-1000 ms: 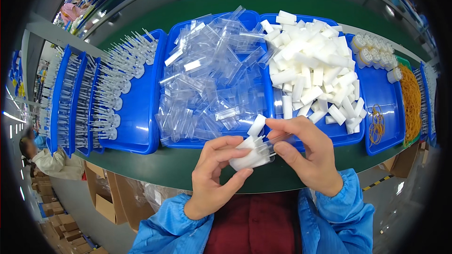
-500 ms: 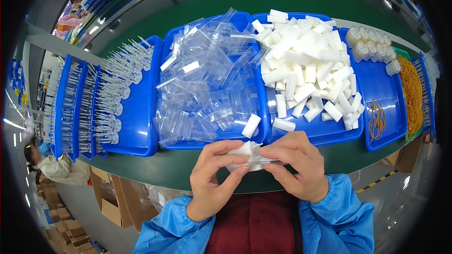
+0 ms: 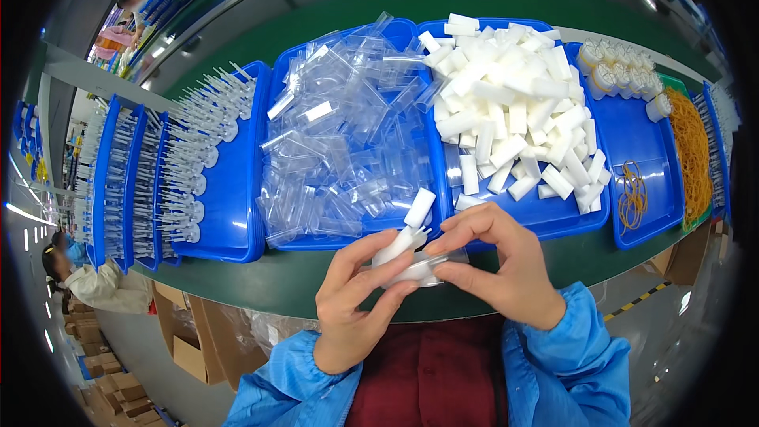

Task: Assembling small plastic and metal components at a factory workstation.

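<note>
In front of me, just past the near edges of the trays, my left hand [image 3: 352, 296] is closed on white foam blocks. One block [image 3: 392, 248] slants up between its fingers; a second white piece [image 3: 417, 270] lies lower, inside or against clear plastic. My right hand [image 3: 506, 265] pinches that clear plastic sleeve [image 3: 452, 258] between thumb and fingers, at its right end. How far the white piece sits in the plastic is hard to make out. Just beyond my hands, a loose white block [image 3: 420, 208] rests at the near edge of the tray of clear sleeves.
Blue trays line the green table [image 3: 316, 277]: clear plastic sleeves [image 3: 348, 142], a heap of white blocks [image 3: 514, 103], and a tray [image 3: 237, 190] with thin clear-white parts. On the right are rubber bands [image 3: 632, 202], white round rolls [image 3: 617, 71] and an orange bundle [image 3: 689, 154]. Cardboard boxes stand below left.
The white block in my left hand now tilts up, separated from the piece in the plastic. My right hand's fingers have lifted and spread somewhat, still on the sleeve.
</note>
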Demonstrator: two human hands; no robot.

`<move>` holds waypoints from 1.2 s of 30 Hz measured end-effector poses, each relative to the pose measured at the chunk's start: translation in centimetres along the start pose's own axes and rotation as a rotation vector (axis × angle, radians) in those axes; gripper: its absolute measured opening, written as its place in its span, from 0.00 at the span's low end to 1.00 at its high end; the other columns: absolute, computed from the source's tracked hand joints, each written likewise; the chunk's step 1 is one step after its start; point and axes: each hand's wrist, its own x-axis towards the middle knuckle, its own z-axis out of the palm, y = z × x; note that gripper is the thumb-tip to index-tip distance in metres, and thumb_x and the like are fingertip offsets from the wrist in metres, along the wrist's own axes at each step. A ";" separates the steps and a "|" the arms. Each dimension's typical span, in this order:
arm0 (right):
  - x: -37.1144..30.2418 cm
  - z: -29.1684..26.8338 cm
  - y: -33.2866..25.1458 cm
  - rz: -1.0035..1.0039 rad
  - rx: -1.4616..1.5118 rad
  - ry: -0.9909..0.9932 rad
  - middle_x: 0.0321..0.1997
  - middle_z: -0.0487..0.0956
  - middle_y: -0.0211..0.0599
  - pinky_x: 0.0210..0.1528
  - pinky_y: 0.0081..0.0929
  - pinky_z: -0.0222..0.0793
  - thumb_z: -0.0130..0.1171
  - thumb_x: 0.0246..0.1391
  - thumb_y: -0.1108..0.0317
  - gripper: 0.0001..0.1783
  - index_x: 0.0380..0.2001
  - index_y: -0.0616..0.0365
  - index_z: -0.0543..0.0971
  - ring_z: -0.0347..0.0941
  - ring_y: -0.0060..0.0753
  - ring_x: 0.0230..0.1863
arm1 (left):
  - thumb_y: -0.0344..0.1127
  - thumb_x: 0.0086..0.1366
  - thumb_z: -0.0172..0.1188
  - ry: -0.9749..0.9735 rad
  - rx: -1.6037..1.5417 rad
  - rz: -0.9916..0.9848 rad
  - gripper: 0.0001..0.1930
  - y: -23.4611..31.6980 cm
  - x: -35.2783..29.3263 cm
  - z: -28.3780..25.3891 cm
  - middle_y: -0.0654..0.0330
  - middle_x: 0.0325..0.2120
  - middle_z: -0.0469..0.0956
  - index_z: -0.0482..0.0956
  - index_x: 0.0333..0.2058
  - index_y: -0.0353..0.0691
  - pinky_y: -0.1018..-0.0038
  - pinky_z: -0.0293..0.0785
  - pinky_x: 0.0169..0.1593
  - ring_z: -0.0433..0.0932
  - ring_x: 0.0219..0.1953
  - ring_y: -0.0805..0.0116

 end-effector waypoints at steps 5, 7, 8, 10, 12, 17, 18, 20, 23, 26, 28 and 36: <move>0.8 -1.7 -0.1 0.101 0.171 -0.011 0.42 0.82 0.34 0.52 0.26 0.74 0.73 0.51 0.73 0.15 0.41 0.60 0.80 0.79 0.27 0.46 | 0.15 0.61 0.64 -0.007 -0.561 -0.131 0.19 -0.8 -0.5 -0.8 0.47 0.56 0.69 0.78 0.52 0.28 0.58 0.78 0.61 0.75 0.60 0.45; 0.6 -1.5 -0.5 0.138 0.195 -0.009 0.40 0.82 0.36 0.53 0.26 0.73 0.74 0.50 0.73 0.17 0.40 0.61 0.78 0.79 0.27 0.46 | 0.13 0.62 0.62 -0.023 -0.624 -0.112 0.15 -1.2 -0.9 -0.7 0.48 0.53 0.68 0.77 0.48 0.25 0.55 0.77 0.63 0.74 0.60 0.43; 0.4 -1.3 -0.5 0.135 0.185 -0.015 0.41 0.82 0.36 0.53 0.26 0.73 0.75 0.50 0.72 0.18 0.40 0.61 0.77 0.79 0.26 0.46 | 0.13 0.61 0.62 -0.010 -0.641 -0.104 0.14 -1.2 -1.0 -0.4 0.49 0.52 0.68 0.77 0.46 0.25 0.55 0.77 0.63 0.74 0.60 0.43; -0.7 -0.1 0.0 0.100 0.161 -0.037 0.42 0.80 0.36 0.53 0.26 0.74 0.76 0.49 0.71 0.20 0.40 0.60 0.75 0.78 0.26 0.47 | 0.13 0.61 0.63 -0.010 -0.624 -0.079 0.14 -1.5 -1.5 -0.3 0.49 0.52 0.68 0.76 0.45 0.26 0.56 0.77 0.63 0.74 0.60 0.43; -1.3 0.7 0.3 0.073 0.208 -0.012 0.44 0.78 0.36 0.54 0.27 0.74 0.76 0.50 0.71 0.20 0.41 0.59 0.75 0.78 0.27 0.49 | 0.13 0.60 0.64 -0.029 -0.550 -0.038 0.16 -1.9 -2.0 -0.6 0.49 0.51 0.69 0.74 0.46 0.27 0.56 0.77 0.63 0.75 0.59 0.43; -0.6 0.5 0.2 0.007 0.101 -0.045 0.45 0.78 0.37 0.54 0.32 0.72 0.76 0.47 0.72 0.19 0.41 0.57 0.78 0.76 0.34 0.50 | 0.16 0.63 0.62 -0.111 -0.633 -0.186 0.19 -0.6 -0.8 -1.0 0.46 0.55 0.69 0.70 0.52 0.29 0.59 0.76 0.63 0.75 0.59 0.49; -0.2 0.3 0.0 -0.069 -0.018 -0.077 0.45 0.79 0.37 0.54 0.33 0.71 0.76 0.47 0.72 0.19 0.40 0.56 0.79 0.76 0.36 0.50 | 0.16 0.64 0.61 -0.148 -0.623 -0.225 0.20 -0.4 -0.4 -1.4 0.46 0.57 0.68 0.69 0.53 0.29 0.60 0.76 0.63 0.75 0.60 0.50; 0.8 0.2 -0.3 -0.153 -0.136 -0.148 0.45 0.79 0.36 0.54 0.34 0.69 0.76 0.46 0.71 0.18 0.40 0.56 0.80 0.75 0.39 0.50 | 0.17 0.65 0.61 -0.192 -0.733 -0.313 0.20 -1.0 -0.4 -1.9 0.45 0.59 0.67 0.69 0.54 0.29 0.60 0.75 0.63 0.74 0.61 0.52; 2.9 0.0 -0.3 -0.172 -0.136 -0.194 0.46 0.79 0.35 0.54 0.35 0.66 0.72 0.49 0.69 0.16 0.42 0.55 0.81 0.73 0.40 0.49 | 0.18 0.65 0.60 -0.169 -0.728 -0.307 0.20 -1.9 -0.5 -3.1 0.46 0.61 0.66 0.70 0.56 0.29 0.60 0.73 0.65 0.71 0.63 0.54; 6.2 0.9 0.0 -0.430 -0.620 0.039 0.46 0.79 0.35 0.52 0.39 0.65 0.67 0.53 0.69 0.17 0.47 0.55 0.81 0.73 0.42 0.49 | 0.18 0.65 0.60 -0.070 -0.611 -0.252 0.19 -1.9 -0.4 -3.6 0.47 0.61 0.65 0.74 0.55 0.28 0.61 0.73 0.65 0.70 0.63 0.55; 7.3 2.0 0.5 -0.481 -0.785 0.021 0.46 0.79 0.35 0.52 0.39 0.65 0.67 0.53 0.69 0.16 0.46 0.55 0.81 0.72 0.42 0.49 | 0.17 0.65 0.60 -0.060 -0.557 -0.230 0.20 -1.9 -0.6 -3.4 0.48 0.61 0.64 0.74 0.56 0.29 0.62 0.73 0.65 0.71 0.63 0.56; 5.6 1.7 -2.8 0.032 0.070 0.169 0.39 0.81 0.34 0.43 0.24 0.72 0.71 0.53 0.73 0.20 0.48 0.59 0.77 0.77 0.23 0.38 | 0.18 0.65 0.61 -0.039 -0.425 -0.215 0.18 -1.0 -0.9 -3.0 0.51 0.60 0.63 0.78 0.54 0.31 0.66 0.77 0.63 0.72 0.61 0.59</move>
